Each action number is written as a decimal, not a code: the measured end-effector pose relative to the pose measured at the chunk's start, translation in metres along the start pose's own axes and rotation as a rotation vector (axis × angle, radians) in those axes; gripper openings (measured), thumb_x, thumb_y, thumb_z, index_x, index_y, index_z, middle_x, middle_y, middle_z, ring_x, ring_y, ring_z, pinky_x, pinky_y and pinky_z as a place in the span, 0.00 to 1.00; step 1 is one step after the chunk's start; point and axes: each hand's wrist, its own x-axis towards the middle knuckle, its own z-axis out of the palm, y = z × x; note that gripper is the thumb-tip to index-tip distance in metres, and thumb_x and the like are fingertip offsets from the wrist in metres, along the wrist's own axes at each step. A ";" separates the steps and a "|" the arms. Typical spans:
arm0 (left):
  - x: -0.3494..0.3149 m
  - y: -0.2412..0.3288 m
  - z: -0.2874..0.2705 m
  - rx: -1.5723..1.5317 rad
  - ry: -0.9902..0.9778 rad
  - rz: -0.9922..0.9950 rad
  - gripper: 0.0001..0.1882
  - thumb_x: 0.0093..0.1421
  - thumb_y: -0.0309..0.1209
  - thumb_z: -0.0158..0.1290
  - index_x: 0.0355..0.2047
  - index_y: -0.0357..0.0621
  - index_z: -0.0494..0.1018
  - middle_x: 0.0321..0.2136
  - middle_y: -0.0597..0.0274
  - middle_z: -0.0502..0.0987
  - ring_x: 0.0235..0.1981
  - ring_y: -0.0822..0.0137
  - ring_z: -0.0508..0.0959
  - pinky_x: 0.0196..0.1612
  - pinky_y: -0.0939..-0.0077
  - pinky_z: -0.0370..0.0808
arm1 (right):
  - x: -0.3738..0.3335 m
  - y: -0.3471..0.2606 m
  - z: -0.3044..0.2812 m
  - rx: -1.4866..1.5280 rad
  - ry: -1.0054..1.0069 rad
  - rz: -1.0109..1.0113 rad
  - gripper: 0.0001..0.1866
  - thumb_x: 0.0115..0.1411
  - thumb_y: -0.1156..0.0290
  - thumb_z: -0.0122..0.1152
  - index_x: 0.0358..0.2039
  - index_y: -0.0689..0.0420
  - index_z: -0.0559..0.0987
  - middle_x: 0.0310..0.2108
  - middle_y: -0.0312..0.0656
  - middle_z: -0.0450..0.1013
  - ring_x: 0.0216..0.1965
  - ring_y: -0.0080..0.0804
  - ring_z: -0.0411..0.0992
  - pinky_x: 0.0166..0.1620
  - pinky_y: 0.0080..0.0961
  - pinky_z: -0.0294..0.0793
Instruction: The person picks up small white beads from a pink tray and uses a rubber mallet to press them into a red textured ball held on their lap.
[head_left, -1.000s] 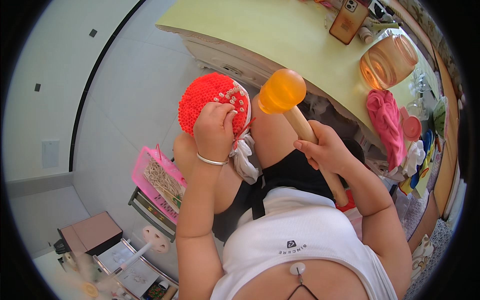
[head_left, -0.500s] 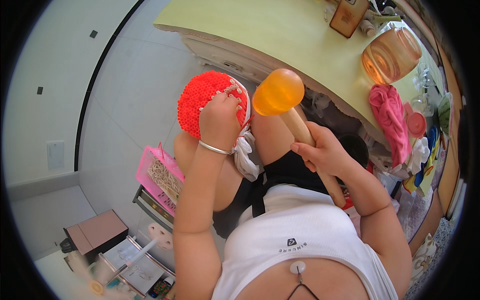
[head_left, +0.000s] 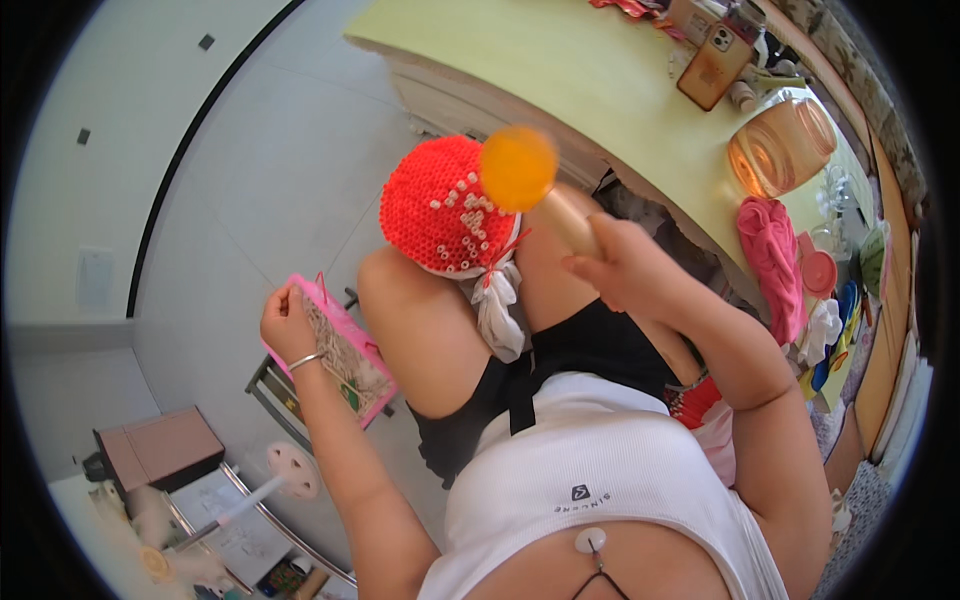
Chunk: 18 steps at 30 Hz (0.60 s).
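Red, domed bundle [head_left: 415, 205], its face closely packed with small cells, resting on the person's knees, with a gathered white wrap [head_left: 497, 310] and a thin red tie [head_left: 512, 243] at its near right side. Pale pegs [head_left: 470, 217] occupy a scattered patch on the right-hand part of the face, some in short rows; the larger left-hand part shows red only, so pale coverage appears partial. The right hand [head_left: 612, 268] has its fingers wrapped firmly round the wooden handle of a mallet [head_left: 518, 168], whose blurred amber head overlaps the bundle's right edge in this view; contact cannot be determined. The left hand [head_left: 287, 325], well apart from the bundle, is at the far left edge of a pink basket [head_left: 354, 332], fingers curled inward; whether they pinch anything cannot be told. Many loose pale sticks [head_left: 345, 352] lie in the basket, over a dark-framed stool [head_left: 268, 385]. Beyond, a pale green table [head_left: 560, 70] bears a phone [head_left: 716, 66] and an amber jar [head_left: 775, 155]; a pink cloth [head_left: 768, 260] hangs at its edge.
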 end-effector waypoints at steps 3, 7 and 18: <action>-0.020 -0.093 -0.016 0.421 -0.195 -0.005 0.07 0.53 0.30 0.60 0.29 0.40 0.82 0.25 0.52 0.81 0.27 0.61 0.81 0.37 0.68 0.78 | -0.011 0.005 0.001 0.277 0.071 -0.041 0.10 0.64 0.70 0.59 0.39 0.62 0.71 0.19 0.33 0.65 0.14 0.18 0.64 0.18 0.20 0.64; -0.068 -0.207 -0.040 0.579 -0.375 -0.238 0.07 0.49 0.28 0.61 0.29 0.40 0.83 0.22 0.53 0.82 0.26 0.60 0.82 0.34 0.63 0.78 | -0.024 0.001 0.019 0.497 0.140 -0.094 0.08 0.63 0.73 0.58 0.39 0.60 0.70 0.18 0.31 0.63 0.13 0.17 0.62 0.16 0.16 0.60; -0.083 -0.239 0.029 0.840 -0.359 -0.321 0.18 0.61 0.40 0.47 0.39 0.41 0.80 0.33 0.45 0.82 0.34 0.54 0.81 0.36 0.54 0.75 | -0.020 0.028 0.025 0.598 0.077 0.026 0.11 0.63 0.69 0.61 0.39 0.59 0.69 0.16 0.36 0.68 0.13 0.24 0.67 0.16 0.24 0.66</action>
